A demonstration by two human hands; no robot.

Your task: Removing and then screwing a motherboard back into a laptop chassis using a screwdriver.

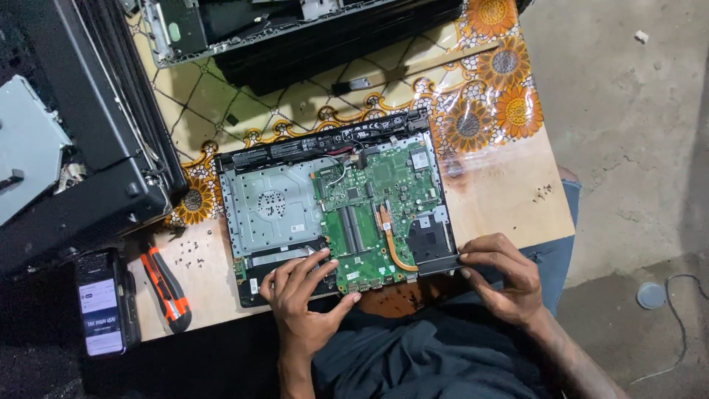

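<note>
At the far left a stack of dark laptop shells [74, 148] overhangs the table [509, 185]. Near it lie a phone [101, 303] with a lit screen and an orange-handled screwdriver [167, 287], with loose screws [188, 251] scattered just beside.

The opened laptop base [336, 203] sits in the middle of the table, near edge toward the person, its green mainboard [373, 214] exposed on the right half and a bare metal plate on the left.

The left hand [303, 295] rests flat on the near edge of the base, fingers spread and loosely curled, thumb touching the mainboard's near corner; it presses rather than clasps.

The right hand [506, 277] is at the near right corner, fingertips pinching the dark edge strip beside the fan area; the pinch is narrow, closed on the chassis edge.

Judgement: the work appears to be freeing or seating the board. It is best done with even pressure from both hands, lifting from the edges only, keeping clear of the copper heat pipe [391, 244] and any cable not yet detached.
</note>
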